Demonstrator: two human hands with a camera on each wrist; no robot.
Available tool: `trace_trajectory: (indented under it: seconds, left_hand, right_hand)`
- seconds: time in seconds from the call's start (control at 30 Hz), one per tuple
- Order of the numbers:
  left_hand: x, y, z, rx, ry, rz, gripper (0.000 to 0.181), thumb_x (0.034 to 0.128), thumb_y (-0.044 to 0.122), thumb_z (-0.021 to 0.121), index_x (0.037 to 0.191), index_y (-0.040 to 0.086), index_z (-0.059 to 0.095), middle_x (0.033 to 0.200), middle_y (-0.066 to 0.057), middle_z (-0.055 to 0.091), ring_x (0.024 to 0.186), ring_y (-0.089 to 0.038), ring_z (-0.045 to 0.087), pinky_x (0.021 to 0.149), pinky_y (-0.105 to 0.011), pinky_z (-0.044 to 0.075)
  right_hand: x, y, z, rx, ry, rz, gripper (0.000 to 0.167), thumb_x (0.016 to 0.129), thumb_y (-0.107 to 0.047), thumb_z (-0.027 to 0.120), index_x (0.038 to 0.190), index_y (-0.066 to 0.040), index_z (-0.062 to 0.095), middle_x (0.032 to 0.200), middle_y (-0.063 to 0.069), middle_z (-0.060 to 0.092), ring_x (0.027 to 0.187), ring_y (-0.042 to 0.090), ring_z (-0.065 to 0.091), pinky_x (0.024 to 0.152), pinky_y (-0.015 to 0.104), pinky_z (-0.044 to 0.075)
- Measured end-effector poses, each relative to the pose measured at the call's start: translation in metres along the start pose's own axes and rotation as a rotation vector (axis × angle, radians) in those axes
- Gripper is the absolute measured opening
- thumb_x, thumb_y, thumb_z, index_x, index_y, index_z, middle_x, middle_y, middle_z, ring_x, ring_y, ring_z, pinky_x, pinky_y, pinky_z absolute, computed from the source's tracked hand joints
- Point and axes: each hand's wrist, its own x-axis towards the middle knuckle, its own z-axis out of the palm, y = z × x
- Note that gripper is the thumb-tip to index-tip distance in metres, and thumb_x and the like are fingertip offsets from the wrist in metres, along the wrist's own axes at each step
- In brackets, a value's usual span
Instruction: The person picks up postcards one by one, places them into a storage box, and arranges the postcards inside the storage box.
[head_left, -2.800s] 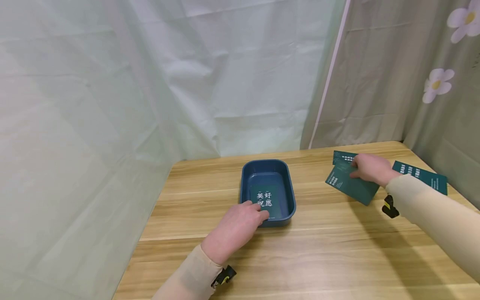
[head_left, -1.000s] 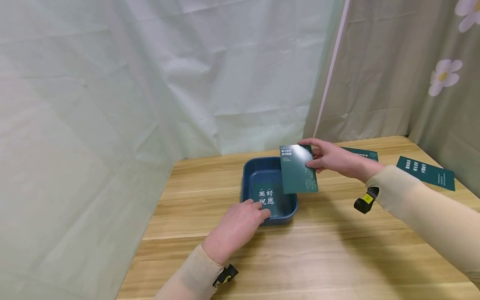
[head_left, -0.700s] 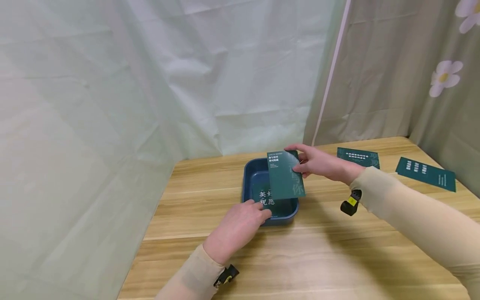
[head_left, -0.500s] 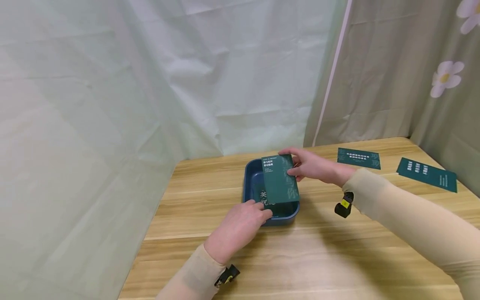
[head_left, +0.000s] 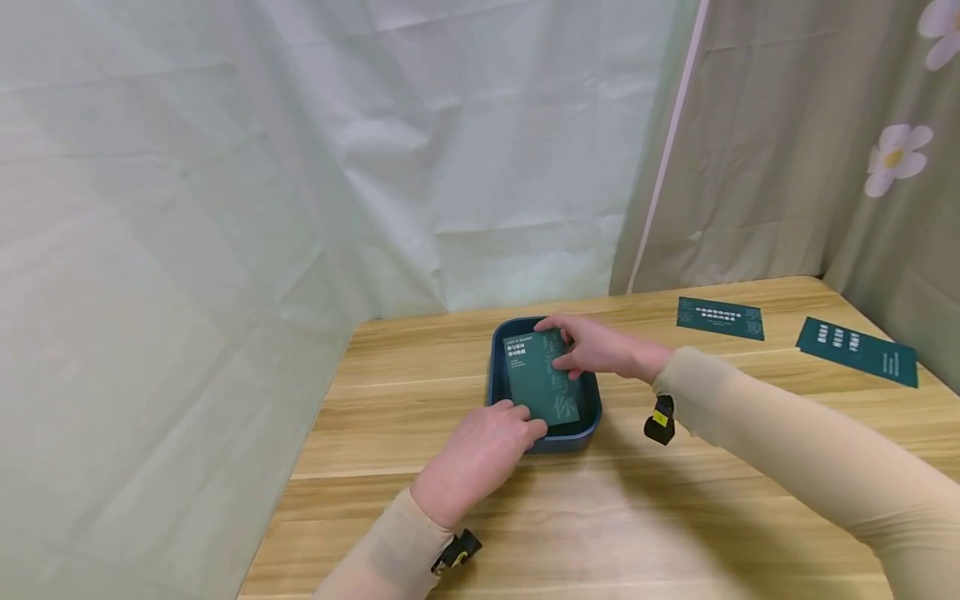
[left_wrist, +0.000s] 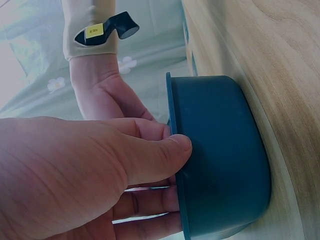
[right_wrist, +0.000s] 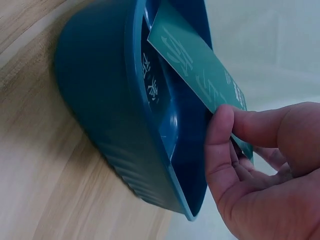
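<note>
A deep blue rectangular tray (head_left: pixel 592 417) stands on the wooden table. My left hand (head_left: pixel 483 454) grips its near rim, with the thumb on the outer wall in the left wrist view. My right hand (head_left: pixel 600 346) pinches a dark green printed card (head_left: pixel 536 379) by its right edge. That card is tilted, its lower end dipping into the tray. Below it, another green card (right_wrist: pixel 152 87) with white characters lies inside the tray, seen in the right wrist view and hidden from the head view.
To the right on the wooden table (head_left: pixel 420 400) lie a green card (head_left: pixel 720 318) and, farther right, a second printed one that looks like a small stack of cards (head_left: pixel 857 352). A pale curtain (head_left: pixel 487 167) hangs behind the table and along both sides.
My right hand picked up the card on the right, carried it left over the tray and lowered it into the opening. My left hand has stayed on the rim.
</note>
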Motion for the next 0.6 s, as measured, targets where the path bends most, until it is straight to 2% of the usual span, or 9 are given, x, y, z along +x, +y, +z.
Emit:
trace_trajectory:
  seconds: [0.1, 0.23, 0.37, 0.6]
  left_hand:
    - [0.001, 0.001, -0.001, 0.007, 0.001, 0.001, 0.019, 0.1029, 0.011, 0.080, 0.116, 0.024, 0.083, 0.098, 0.003, 0.074, 0.083, -0.015, 0.062, 0.074, -0.028, 0.058]
    - [0.001, 0.001, -0.001, 0.014, -0.006, 0.000, 0.020, 0.1025, 0.012, 0.080, 0.117, 0.025, 0.083, 0.100, 0.003, 0.076, 0.083, -0.015, 0.063, 0.074, -0.027, 0.058]
    - [0.001, 0.002, -0.001, 0.021, -0.004, 0.000, 0.020, 0.1024, 0.011, 0.081, 0.117, 0.025, 0.084, 0.101, 0.003, 0.076, 0.084, -0.015, 0.063, 0.074, -0.027, 0.058]
    - [0.000, 0.002, -0.002, 0.017, 0.007, 0.004, 0.019, 0.1017, 0.011, 0.081, 0.115, 0.024, 0.084, 0.100, 0.003, 0.076, 0.083, -0.015, 0.064, 0.074, -0.027, 0.058]
  right_hand:
    - [0.003, -0.001, 0.004, -0.018, 0.005, 0.014, 0.064, 0.104, 0.003, 0.071, 0.163, -0.009, 0.049, 0.106, 0.016, 0.042, 0.075, 0.030, 0.066, 0.081, 0.047, 0.062]
    - [0.006, 0.001, 0.008, -0.030, 0.005, 0.036, 0.065, 0.104, 0.002, 0.073, 0.163, -0.009, 0.050, 0.121, 0.021, 0.050, 0.078, 0.029, 0.067, 0.087, 0.053, 0.062]
    - [0.008, 0.002, 0.012, -0.050, 0.007, 0.050, 0.065, 0.103, 0.002, 0.074, 0.162, -0.010, 0.051, 0.135, 0.023, 0.053, 0.079, 0.025, 0.068, 0.089, 0.051, 0.063]
    - [0.009, -0.001, 0.014, -0.075, -0.001, 0.049, 0.064, 0.102, 0.002, 0.075, 0.161, -0.009, 0.053, 0.136, 0.024, 0.051, 0.079, 0.024, 0.069, 0.086, 0.048, 0.063]
